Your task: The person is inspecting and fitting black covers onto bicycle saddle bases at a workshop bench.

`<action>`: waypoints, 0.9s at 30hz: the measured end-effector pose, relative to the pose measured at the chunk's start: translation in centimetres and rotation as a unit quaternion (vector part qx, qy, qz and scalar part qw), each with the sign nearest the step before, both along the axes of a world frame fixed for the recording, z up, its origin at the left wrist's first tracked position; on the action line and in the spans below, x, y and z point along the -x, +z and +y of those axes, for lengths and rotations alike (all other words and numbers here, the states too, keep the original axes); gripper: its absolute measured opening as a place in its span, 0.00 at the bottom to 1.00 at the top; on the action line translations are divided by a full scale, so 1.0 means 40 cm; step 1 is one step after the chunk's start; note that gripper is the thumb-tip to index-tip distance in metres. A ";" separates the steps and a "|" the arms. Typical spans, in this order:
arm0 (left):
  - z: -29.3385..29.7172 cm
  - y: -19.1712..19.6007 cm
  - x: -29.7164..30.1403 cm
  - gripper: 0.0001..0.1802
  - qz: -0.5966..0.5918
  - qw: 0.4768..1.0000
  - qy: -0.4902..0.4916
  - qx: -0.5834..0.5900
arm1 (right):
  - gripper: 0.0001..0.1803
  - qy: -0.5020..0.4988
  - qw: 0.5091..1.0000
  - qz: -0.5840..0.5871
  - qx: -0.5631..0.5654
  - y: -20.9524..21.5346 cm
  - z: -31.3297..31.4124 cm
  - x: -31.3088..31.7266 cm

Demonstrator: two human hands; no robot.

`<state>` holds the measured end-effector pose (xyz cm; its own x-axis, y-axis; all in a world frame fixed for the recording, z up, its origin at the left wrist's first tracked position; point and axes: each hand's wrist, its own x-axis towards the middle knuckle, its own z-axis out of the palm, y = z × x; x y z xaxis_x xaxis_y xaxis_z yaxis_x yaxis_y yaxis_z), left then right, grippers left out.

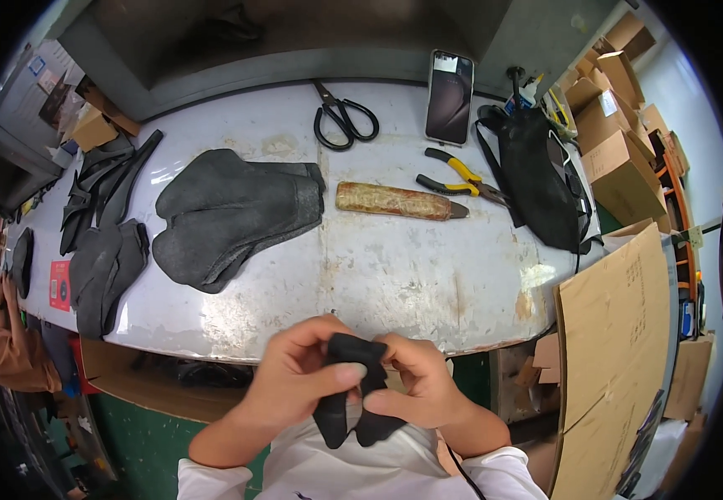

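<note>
Between my two hands, just in front of the table's near edge, is a folded piece of black material (346, 346); it looks like soft leather or fabric. My left hand (307, 367) pinches it from the left, thumb laid across its face. From the right, my right hand (415, 383) grips it with thumb and fingers. Its two lower ends hang apart below my thumbs. On the table beyond lies a stack of dark grey shaped pieces (232, 212). A knife-like tool with a worn, wrapped handle (390, 201) rests to the right of that stack.
Black-handled scissors (345, 121), yellow-and-black pliers (465, 179) and a propped phone (450, 98) are on the table (386, 283). More dark pieces (110, 267) lie left, a black bag (536, 175) right. Cardboard (611, 358) stands at the right. Another person (11, 350) is far left.
</note>
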<state>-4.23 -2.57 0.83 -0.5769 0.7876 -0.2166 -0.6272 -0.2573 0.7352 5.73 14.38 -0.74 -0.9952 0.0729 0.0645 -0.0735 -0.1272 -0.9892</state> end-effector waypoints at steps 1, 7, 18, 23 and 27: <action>0.011 -0.001 -0.008 0.15 0.018 1.000 -0.005 0.018 | 0.16 0.003 1.000 0.004 -0.002 0.012 -0.002 0.006; -0.007 0.018 -0.016 0.10 0.196 0.979 -0.024 0.044 | 0.09 -0.083 0.995 0.044 -0.041 0.038 -0.015 -0.004; 0.032 -0.001 -0.027 0.12 0.382 0.919 0.089 0.028 | 0.12 0.005 0.874 -0.100 0.476 0.033 -0.050 -0.011; -0.006 0.028 0.002 0.16 0.315 0.946 -0.034 0.065 | 0.12 -0.060 0.879 -0.082 0.466 0.020 -0.043 -0.003; -0.012 0.028 -0.005 0.18 0.240 0.964 -0.072 0.094 | 0.11 -0.101 0.912 -0.056 0.394 0.040 -0.050 0.000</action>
<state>-4.01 -3.04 1.97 -0.5347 0.8392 -0.0991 -0.2225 -0.0267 0.9746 5.73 12.39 0.87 -0.9536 0.2345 -0.1889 -0.0772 -0.7967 -0.5994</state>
